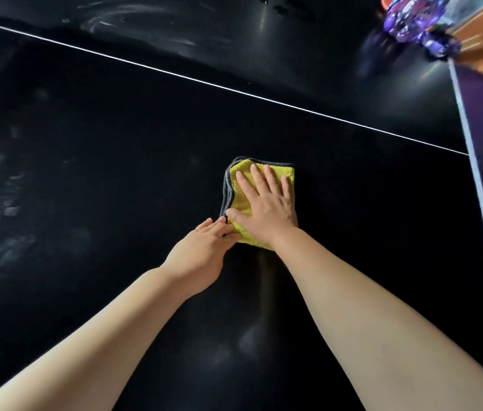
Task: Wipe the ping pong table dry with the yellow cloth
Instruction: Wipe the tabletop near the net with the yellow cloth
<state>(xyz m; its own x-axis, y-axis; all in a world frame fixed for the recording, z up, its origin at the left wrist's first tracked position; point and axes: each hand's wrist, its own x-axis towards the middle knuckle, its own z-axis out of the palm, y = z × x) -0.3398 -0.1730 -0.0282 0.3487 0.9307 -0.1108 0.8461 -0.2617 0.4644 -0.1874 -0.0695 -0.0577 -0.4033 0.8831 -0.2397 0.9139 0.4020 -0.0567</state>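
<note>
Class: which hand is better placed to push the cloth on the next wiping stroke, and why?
The right hand: it lies flat on the cloth, fingers spread, covering most of it. The left hand only touches the cloth's near corner.

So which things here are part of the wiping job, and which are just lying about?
In the job: yellow cloth, right hand flat on it, left hand gripping its near corner, ping pong table.
Lying about: purple bottle by the table's far right corner.
</note>
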